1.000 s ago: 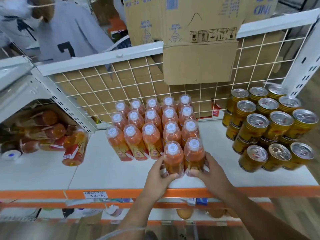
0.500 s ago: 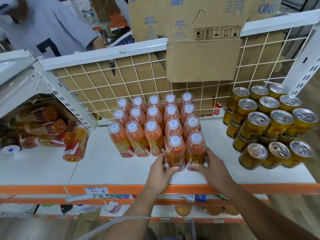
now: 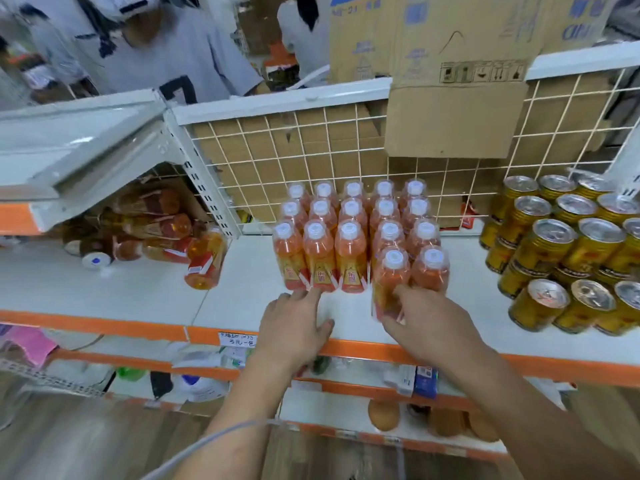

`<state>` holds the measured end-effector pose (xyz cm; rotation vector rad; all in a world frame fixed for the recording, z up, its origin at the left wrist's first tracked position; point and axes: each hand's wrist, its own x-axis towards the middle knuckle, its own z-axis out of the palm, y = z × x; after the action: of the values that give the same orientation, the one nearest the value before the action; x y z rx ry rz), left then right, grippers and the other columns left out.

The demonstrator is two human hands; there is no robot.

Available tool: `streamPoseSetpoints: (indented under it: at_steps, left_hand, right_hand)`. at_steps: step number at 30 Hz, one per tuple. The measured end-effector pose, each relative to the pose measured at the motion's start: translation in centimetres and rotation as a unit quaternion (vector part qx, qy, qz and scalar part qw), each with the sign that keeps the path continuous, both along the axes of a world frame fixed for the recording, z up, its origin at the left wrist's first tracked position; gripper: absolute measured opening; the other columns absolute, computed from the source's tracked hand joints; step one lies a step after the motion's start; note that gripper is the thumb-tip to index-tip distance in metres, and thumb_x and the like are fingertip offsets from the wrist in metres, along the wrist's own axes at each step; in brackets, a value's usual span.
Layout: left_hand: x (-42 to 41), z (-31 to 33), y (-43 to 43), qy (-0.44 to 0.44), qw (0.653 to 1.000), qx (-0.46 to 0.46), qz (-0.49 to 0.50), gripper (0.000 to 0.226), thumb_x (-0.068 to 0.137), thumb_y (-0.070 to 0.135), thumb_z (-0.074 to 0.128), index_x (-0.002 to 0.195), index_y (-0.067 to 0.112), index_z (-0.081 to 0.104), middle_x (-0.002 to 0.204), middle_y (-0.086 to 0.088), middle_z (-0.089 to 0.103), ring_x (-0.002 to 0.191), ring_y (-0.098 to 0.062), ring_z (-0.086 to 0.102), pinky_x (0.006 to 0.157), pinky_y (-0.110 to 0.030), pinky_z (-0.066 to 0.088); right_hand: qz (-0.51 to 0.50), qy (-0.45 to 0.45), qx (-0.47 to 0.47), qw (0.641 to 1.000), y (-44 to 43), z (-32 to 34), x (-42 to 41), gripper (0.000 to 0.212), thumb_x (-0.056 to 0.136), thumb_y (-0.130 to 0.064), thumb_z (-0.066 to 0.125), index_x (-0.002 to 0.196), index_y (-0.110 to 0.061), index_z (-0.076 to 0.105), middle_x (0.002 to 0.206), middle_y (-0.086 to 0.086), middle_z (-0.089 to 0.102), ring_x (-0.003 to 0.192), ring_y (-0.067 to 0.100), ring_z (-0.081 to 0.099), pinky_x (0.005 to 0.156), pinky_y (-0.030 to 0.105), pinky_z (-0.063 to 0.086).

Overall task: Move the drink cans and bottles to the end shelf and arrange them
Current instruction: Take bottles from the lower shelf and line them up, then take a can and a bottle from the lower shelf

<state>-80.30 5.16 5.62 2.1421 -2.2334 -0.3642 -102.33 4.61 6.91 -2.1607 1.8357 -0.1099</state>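
Observation:
Several orange drink bottles (image 3: pixel 349 244) with white caps stand in rows on the white shelf (image 3: pixel 239 299), against the wire grid back. Two more bottles stand in front of the right rows. My right hand (image 3: pixel 429 320) holds the front left orange bottle (image 3: pixel 391 275) low on its body, with the thumb across it; its fingertips are hidden. My left hand (image 3: pixel 294 327) lies flat on the shelf with straight fingers, its tips at the foot of the front row. Several gold drink cans (image 3: pixel 550 251) are stacked in two layers at the right end.
Dark orange bottles (image 3: pixel 156 230) lie on their sides on the left shelf, behind a slanted white bracket (image 3: pixel 194 174). Cardboard boxes (image 3: pixel 450 64) hang over the wire grid (image 3: pixel 311 143). People stand beyond the shelf. Lower shelves hold small goods.
My left hand has let go of the front bottle pair and dropped flat onto the shelf to the left. The right hand stays on the front bottles. The camera moved closer.

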Motion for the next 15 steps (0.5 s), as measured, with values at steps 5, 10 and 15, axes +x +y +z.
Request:
streamPoseSetpoints:
  at_steps: [5, 10, 15]
  left_hand:
    - [8.1, 3.1, 4.4, -0.007, 0.998, -0.055, 0.043, 0.060, 0.098, 0.052, 0.051, 0.151, 0.027, 0.038, 0.143, -0.001, 0.053, 0.130, -0.027, 0.048, 0.105, -0.040, 0.042]
    - [19.0, 3.3, 10.2, -0.014, 0.992, -0.077, 0.103, 0.058, 0.098, 0.050, 0.052, 0.150, 0.027, 0.038, 0.143, -0.001, 0.051, 0.130, -0.028, 0.047, 0.100, -0.040, 0.041]
    - [29.0, 2.3, 15.2, 0.004, 0.984, -0.079, 0.162, 0.058, 0.099, 0.050, 0.052, 0.150, 0.024, 0.042, 0.147, -0.003, 0.052, 0.134, -0.029, 0.045, 0.109, -0.043, 0.040]
  right_hand:
    - [0.092, 0.044, -0.082, 0.991, 2.0, 2.8, 9.5, 0.054, 0.094, -0.050, 0.053, 0.141, -0.024, 0.044, 0.135, -0.001, 0.053, 0.122, 0.024, 0.052, 0.091, 0.037, 0.049]
    - [0.162, 0.056, -0.094, 0.981, 5.1, 2.6, 21.6, 0.062, 0.093, -0.050, 0.053, 0.146, -0.022, 0.039, 0.144, 0.002, 0.046, 0.130, 0.026, 0.048, 0.099, 0.039, 0.047]
    - [0.220, 0.043, -0.086, 0.971, 7.3, 2.2, 31.9, 0.066, 0.097, -0.053, 0.050, 0.154, -0.024, 0.032, 0.152, -0.001, 0.042, 0.136, 0.024, 0.044, 0.102, 0.037, 0.043]
